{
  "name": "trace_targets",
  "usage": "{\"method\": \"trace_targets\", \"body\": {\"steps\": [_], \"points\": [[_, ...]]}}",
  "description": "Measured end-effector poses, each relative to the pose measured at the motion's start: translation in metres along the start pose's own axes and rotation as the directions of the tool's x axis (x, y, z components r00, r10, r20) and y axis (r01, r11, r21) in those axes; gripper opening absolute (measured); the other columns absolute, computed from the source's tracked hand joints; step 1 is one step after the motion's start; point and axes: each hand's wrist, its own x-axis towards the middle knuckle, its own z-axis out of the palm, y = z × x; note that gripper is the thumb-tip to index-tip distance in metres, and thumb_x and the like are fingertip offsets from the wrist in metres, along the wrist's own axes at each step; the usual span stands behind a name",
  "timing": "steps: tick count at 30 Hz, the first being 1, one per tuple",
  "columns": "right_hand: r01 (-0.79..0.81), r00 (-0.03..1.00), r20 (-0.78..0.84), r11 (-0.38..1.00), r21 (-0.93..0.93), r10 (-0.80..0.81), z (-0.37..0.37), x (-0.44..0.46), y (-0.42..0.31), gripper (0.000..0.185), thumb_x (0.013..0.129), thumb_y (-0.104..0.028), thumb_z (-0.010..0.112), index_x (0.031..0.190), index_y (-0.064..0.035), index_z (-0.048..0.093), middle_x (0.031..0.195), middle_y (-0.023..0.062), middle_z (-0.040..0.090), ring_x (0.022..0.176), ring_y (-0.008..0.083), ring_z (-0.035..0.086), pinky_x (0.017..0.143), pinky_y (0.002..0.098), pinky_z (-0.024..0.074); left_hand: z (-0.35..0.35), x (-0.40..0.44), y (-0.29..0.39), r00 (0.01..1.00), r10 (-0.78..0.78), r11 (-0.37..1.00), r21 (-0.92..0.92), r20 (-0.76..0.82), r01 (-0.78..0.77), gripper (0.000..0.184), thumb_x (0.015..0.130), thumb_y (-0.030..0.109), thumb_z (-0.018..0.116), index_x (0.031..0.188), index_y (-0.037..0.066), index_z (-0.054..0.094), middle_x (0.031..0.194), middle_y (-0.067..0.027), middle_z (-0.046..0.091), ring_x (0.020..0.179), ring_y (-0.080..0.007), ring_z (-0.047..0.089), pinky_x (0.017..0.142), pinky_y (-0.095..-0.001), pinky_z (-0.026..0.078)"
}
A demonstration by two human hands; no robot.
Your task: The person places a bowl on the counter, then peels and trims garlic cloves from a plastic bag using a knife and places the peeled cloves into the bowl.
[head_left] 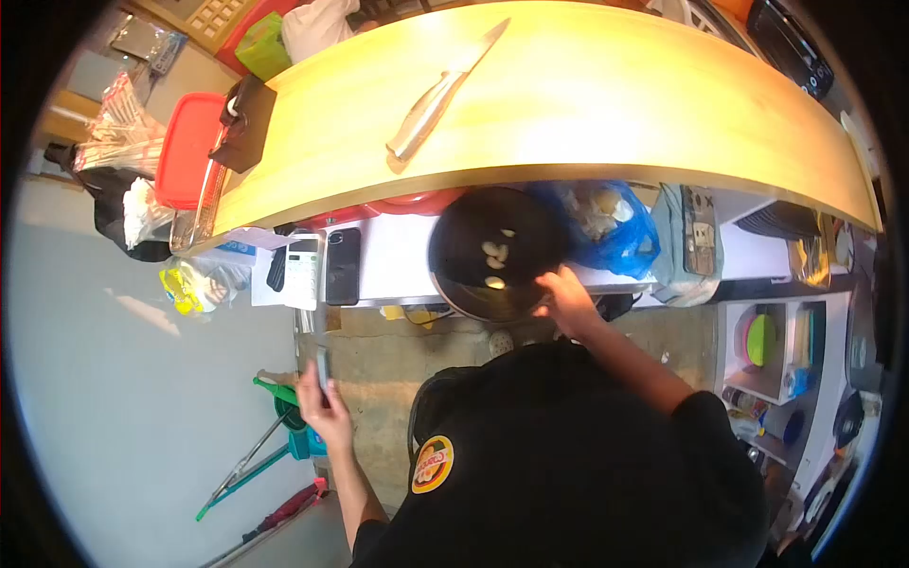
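My left hand (pixel 324 412) is raised at the lower left, closed around a thin grey object (pixel 323 367) seen nearly edge-on; its kind does not show. My right hand (pixel 570 301) is at the right rim of a round black pan (pixel 454 270), its fingers curled against the edge. Several small pale pieces, like peeled garlic cloves (pixel 494 254), lie inside the pan. The pan rests on the white lower shelf, its near edge jutting out toward my body. No handle of the pan is visible.
A knife (pixel 426 112) lies on the raised wooden counter (pixel 587 104). Beside the pan sits a blue plastic bag (pixel 636 241). A calculator (pixel 303 272) and a black phone (pixel 343 267) are to its left. A red-lidded container (pixel 189 151) stands at the counter's left end.
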Motion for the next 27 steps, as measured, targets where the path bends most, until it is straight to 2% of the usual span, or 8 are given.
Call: {"method": "trace_targets", "body": {"steps": [3, 12, 13, 14, 16, 19, 23, 27], "points": [[0.028, 0.994, 0.105, 0.998, 0.059, -0.034, 0.018, 0.015, 0.025, 0.029, 0.084, -0.016, 0.051, 0.111, -0.0079, 0.043, 0.105, 0.0082, 0.048, 0.093, 0.0204, 0.052, 0.069, 0.0391, 0.052, -0.01, 0.063, 0.046, 0.99, -0.029, 0.999, 0.04, -0.136, 0.035, 0.034, 0.085, 0.003, 0.054, 0.118, -0.001, 0.053, 0.094, -0.0132, 0.053, 0.081, -0.0216, 0.051, 0.073, -0.0287, 0.042], [0.258, 0.966, 0.049, 0.922, -0.289, -0.255, 0.014, -0.012, -0.008, 0.027, 0.081, -0.016, 0.058, 0.1, 0.0007, 0.049, 0.088, 0.0096, 0.053, 0.072, 0.0146, 0.057, 0.049, 0.0286, 0.0508, 0.057, 0.233, 0.105, 0.976, 0.217, 0.906, 0.379, -0.03, -0.19, 0.031, 0.083, 0.024, 0.057, 0.107, 0.005, 0.061, 0.08, -0.0169, 0.057, 0.078, -0.0327, 0.057, 0.07, -0.0401, 0.045], [0.377, 0.923, 0.098, 0.827, -0.418, -0.371, 0.0, -0.015, -0.013, 0.025, 0.08, -0.016, 0.059, 0.097, 0.001, 0.052, 0.086, 0.0096, 0.054, 0.071, 0.0148, 0.057, 0.05, 0.0297, 0.0503, 0.065, 0.241, 0.103, 0.948, 0.313, 0.911, 0.301, -0.064, -0.281, 0.031, 0.083, 0.025, 0.057, 0.108, 0.006, 0.062, 0.079, -0.017, 0.057, 0.079, -0.0325, 0.057, 0.071, -0.0399, 0.045], [0.574, 0.651, 0.18, 0.323, -0.752, -0.738, -0.016, -0.013, -0.018, 0.018, 0.077, -0.013, 0.06, 0.089, 0.0005, 0.056, 0.08, 0.0113, 0.054, 0.071, 0.0205, 0.056, 0.057, 0.035, 0.0474, 0.07, 0.248, 0.108, 0.964, 0.261, 0.921, 0.315, -0.055, -0.231, 0.032, 0.083, 0.026, 0.057, 0.108, 0.007, 0.062, 0.081, -0.017, 0.058, 0.079, -0.0322, 0.058, 0.072, -0.04, 0.045], [0.442, 0.431, 0.26, -0.049, -0.896, -0.864, -0.037, -0.019, -0.038, 0.02, 0.071, -0.012, 0.061, 0.088, -0.0014, 0.057, 0.084, 0.0148, 0.051, 0.086, 0.033, 0.049, 0.073, 0.0416, 0.0412, 0.077, 0.256, 0.118, 0.987, 0.16, 0.928, 0.345, -0.031, -0.14, 0.034, 0.082, 0.028, 0.058, 0.11, 0.009, 0.062, 0.084, -0.017, 0.06, 0.08, -0.0316, 0.058, 0.073, -0.0401, 0.045], [0.339, 0.416, 0.414, -0.285, -0.897, -0.809, -0.074, -0.014, -0.052, 0.026, 0.07, -0.015, 0.062, 0.092, -0.0039, 0.056, 0.097, 0.013, 0.053, 0.101, 0.0331, 0.047, 0.091, 0.0457, 0.0346, 0.084, 0.264, 0.115, 0.992, 0.112, 0.945, 0.314, -0.052, -0.09, 0.038, 0.081, 0.031, 0.059, 0.113, 0.012, 0.06, 0.085, -0.0163, 0.059, 0.081, -0.0316, 0.058, 0.073, -0.0411, 0.045], [0.391, 0.483, 0.592, -0.446, -0.805, -0.645, -0.089, -0.018, -0.033, 0.022, 0.068, -0.013, 0.062, 0.089, -0.0073, 0.055, 0.091, 0.01, 0.055, 0.105, 0.0291, 0.048, 0.103, 0.0465, 0.0274, 0.076, 0.225, 0.159, 0.742, 0.571, 0.796, 0.46, -0.352, -0.394, 0.024, 0.078, 0.022, 0.065, 0.097, 0.007, 0.065, 0.083, -0.0098, 0.061, 0.093, -0.0274, 0.055, 0.077, -0.0354, 0.042], [0.541, 0.415, 0.694, -0.453, -0.708, -0.589, -0.068, -0.005, -0.013, 0.022, 0.066, -0.012, 0.062, 0.086, -0.0078, 0.053, 0.082, 0.0083, 0.053, 0.099, 0.0283, 0.051, 0.104, 0.0485, 0.0246, 0.137, 0.113, 0.198, 0.654, 0.739, 0.595, -0.615, 0.165, -0.518, 0.033, 0.068, 0.015, 0.066, 0.099, 0.011, 0.058, 0.098, -0.0059, 0.058, 0.098, -0.0244, 0.052, 0.082, -0.0378, 0.04]]}}
